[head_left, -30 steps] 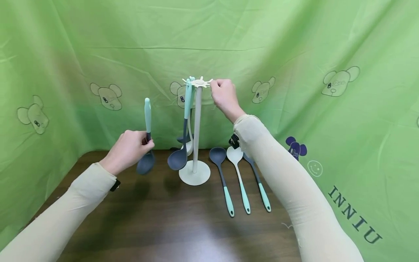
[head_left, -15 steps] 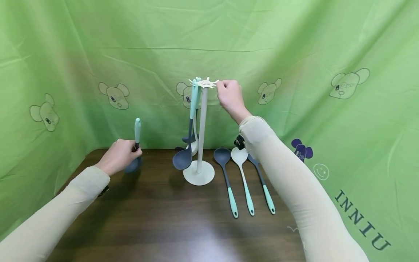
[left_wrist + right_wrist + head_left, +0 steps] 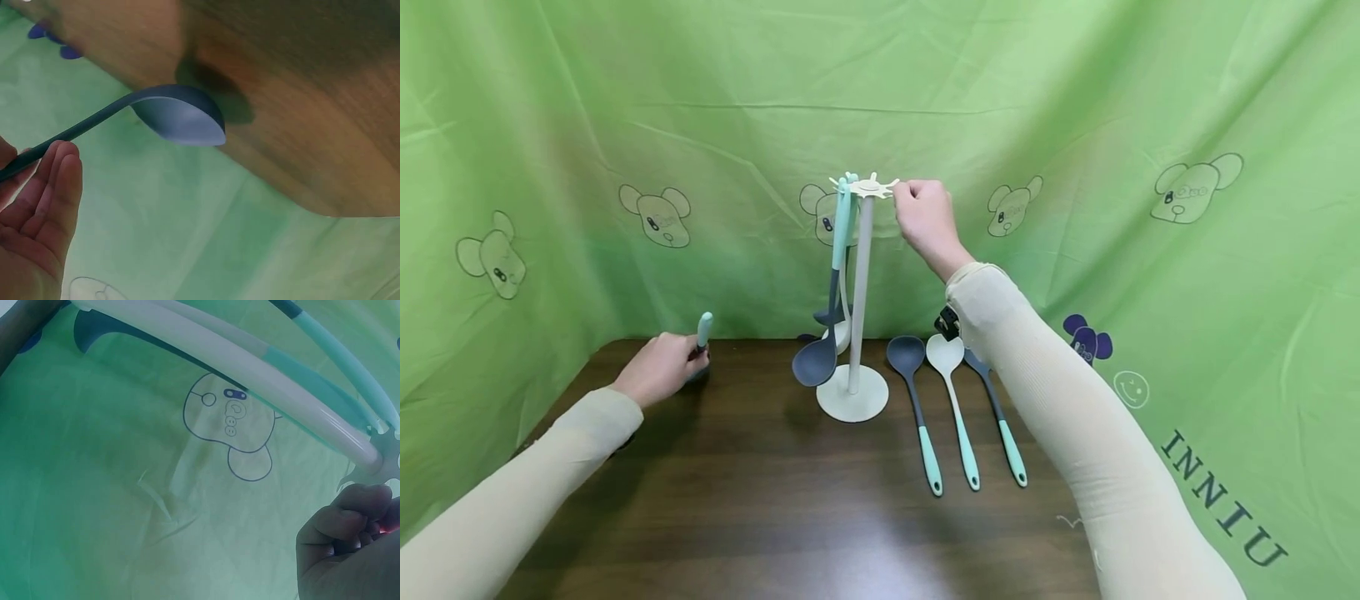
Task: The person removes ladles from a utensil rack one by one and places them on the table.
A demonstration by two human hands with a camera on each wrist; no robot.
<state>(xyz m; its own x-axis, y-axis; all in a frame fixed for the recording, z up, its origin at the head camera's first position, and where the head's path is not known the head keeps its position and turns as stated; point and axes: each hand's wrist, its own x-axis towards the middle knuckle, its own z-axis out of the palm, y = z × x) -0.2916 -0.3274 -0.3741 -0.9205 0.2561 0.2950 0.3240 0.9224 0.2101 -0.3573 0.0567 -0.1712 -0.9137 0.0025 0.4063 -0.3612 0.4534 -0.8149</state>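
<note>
At the table's far left, my left hand (image 3: pixel 658 367) pinches a ladle by its dark shaft. The ladle's mint handle (image 3: pixel 703 329) points up, and its dark bowl (image 3: pixel 181 115) hangs above the table near the edge, its shadow on the wood. My right hand (image 3: pixel 925 221), fingers curled, grips a hook on the right side of the white utensil rack (image 3: pixel 861 292); its fingers hide the hook's tip. From the rack's left side hang a dark ladle (image 3: pixel 815 363), a white-headed utensil (image 3: pixel 837 337) and another dark-headed one (image 3: pixel 831 317) behind, partly hidden.
Right of the rack's round base (image 3: pixel 852 408) lie a dark spoon (image 3: pixel 906 355), a white spoon (image 3: pixel 945 353) and another dark utensil (image 3: pixel 1011 450), its head partly behind my right sleeve. A green curtain (image 3: pixel 760 67) hangs behind the brown table (image 3: pixel 760 500).
My left hand has moved left and down with the ladle, away from the rack. My right hand has stayed at the rack's hook. The view has shifted slightly.
</note>
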